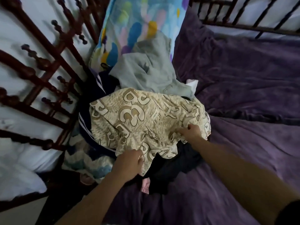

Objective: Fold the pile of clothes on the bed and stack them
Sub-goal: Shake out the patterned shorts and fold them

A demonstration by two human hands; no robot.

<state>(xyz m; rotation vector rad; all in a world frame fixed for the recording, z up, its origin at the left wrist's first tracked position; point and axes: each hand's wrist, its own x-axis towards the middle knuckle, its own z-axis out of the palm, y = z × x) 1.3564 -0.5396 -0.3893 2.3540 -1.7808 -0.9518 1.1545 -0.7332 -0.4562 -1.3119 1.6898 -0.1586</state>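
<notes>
Left hand (pixel 129 161) curls round the near hem of the cream printed garment (pixel 142 117), right hand (pixel 192 132) pinches its right edge; garment drapes over the clothes pile beside the wooden bed rails (pixel 48 65), open purple bedspread (pixel 243 98) to the right.

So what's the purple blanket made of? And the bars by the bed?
The blanket looks like soft plush or fleece: matte, fuzzy, with deep rumpled folds. The bars look like dark reddish wood, varnished: turned knobs, shiny highlights. Painted metal is possible.
</notes>
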